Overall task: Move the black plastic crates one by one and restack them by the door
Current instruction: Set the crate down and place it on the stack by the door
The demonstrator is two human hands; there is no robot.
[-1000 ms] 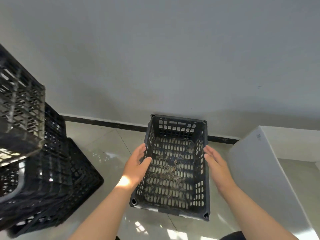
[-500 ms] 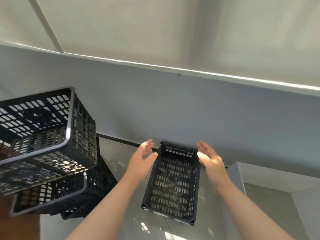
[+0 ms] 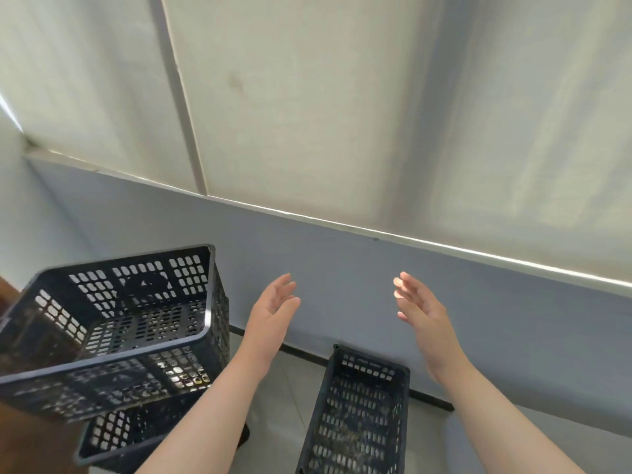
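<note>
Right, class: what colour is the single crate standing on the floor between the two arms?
Black, its walls pierced with slots; the crate shows best in the head view.

bright daylight | sun patch on right hand (image 3: 422, 311) | wide-angle warp, slight blur

Three black plastic crates visible: one top crate (image 3: 113, 323) tilted on the stack at left, one lower crate (image 3: 113, 436) partly hidden under it, and one single crate (image 3: 359, 415) standing alone on the floor (image 3: 280, 405) by the wall; can't tell if more sit hidden in the stack. Two bare hands, left hand (image 3: 272, 313) and right hand (image 3: 422, 313), both raised with fingers spread, nothing in either. One pale blind (image 3: 342, 114) overhead, split by one seam into two panels.
</note>
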